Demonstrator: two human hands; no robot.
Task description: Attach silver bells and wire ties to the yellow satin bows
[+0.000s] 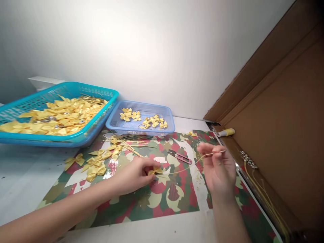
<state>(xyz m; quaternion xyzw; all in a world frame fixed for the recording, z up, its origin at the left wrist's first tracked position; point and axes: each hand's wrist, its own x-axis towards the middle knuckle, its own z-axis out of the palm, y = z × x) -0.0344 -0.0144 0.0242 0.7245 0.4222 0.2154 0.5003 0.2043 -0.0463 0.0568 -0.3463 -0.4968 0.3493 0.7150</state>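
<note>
Near the centre of the frame, the left hand [138,175] pinches a yellow bow [156,170] between thumb and fingers, just above a camouflage-patterned sheet [141,199]. A thin cord [187,168] runs from the bow toward the right hand [219,165], right of centre — its thumb and index finger pressed together on the cord's end, the other fingers loosely curled. Pink-handled snips [180,157] lie between the hands, and loose yellow bows [96,163] lie left of centre — below a small blue basket [140,130].

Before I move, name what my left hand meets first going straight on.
Beyond the yellow bow it holds, your left hand would likely meet the pink snips first; its height is unclear.
</note>
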